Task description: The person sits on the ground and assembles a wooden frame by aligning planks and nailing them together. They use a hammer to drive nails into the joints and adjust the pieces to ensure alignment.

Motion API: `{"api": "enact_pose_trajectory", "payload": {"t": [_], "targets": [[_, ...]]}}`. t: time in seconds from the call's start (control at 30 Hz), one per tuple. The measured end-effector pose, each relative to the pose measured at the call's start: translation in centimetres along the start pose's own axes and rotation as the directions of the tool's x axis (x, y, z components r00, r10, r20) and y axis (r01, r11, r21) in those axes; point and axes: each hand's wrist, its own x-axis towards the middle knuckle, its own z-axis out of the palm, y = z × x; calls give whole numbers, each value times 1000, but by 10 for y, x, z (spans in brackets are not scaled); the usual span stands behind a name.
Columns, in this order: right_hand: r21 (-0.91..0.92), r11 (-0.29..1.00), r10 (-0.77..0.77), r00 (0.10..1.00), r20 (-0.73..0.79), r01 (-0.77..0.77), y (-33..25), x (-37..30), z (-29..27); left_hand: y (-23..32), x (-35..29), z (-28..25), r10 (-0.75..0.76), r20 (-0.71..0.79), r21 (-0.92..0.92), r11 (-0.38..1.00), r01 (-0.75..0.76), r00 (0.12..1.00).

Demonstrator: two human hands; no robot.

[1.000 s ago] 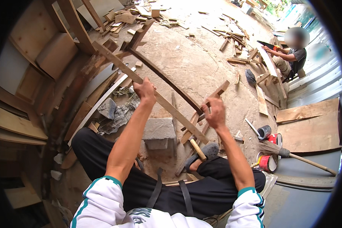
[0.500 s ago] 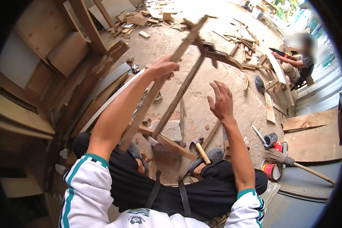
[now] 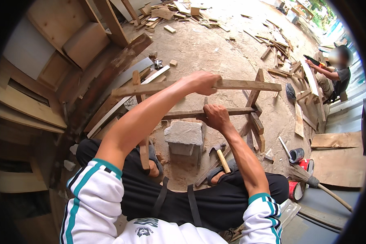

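A wooden frame (image 3: 252, 84) of two long bars joined to short crosspieces at both ends is held crosswise in front of me. My left hand (image 3: 205, 82) is closed over its far bar, near the middle. Around the nearer, darker bar my right hand (image 3: 216, 118) is closed as well, thumb side up. Below the frame a rough concrete block (image 3: 185, 133) rests between my feet. A hammer (image 3: 221, 158) with a pale wooden handle lies by my right foot, and neither hand touches it.
Wooden cabinet parts (image 3: 85, 46) and a dark beam (image 3: 130, 57) crowd the left. Wood scraps (image 3: 278, 44) litter the floor. On the right are a grey tin (image 3: 297, 154), a broom (image 3: 313, 181) and plywood (image 3: 339, 166). Another person (image 3: 341, 77) sits far right, holding a tool (image 3: 313, 61).
The frame has swung from a steep upward slant to lying crosswise. My left hand has moved right with it. My right hand, open and apart before, has closed on the nearer bar.
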Motion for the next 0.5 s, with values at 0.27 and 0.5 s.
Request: {"api": "enact_pose_trajectory", "payload": {"t": [0.27, 0.5], "targets": [[115, 971, 208, 978, 16, -209, 21, 16, 33, -100, -91, 9, -43, -645, 291, 910, 297, 763], [57, 971, 215, 955, 204, -231, 45, 37, 79, -174, -123, 42, -794, -112, -153, 608, 779, 597]]}}
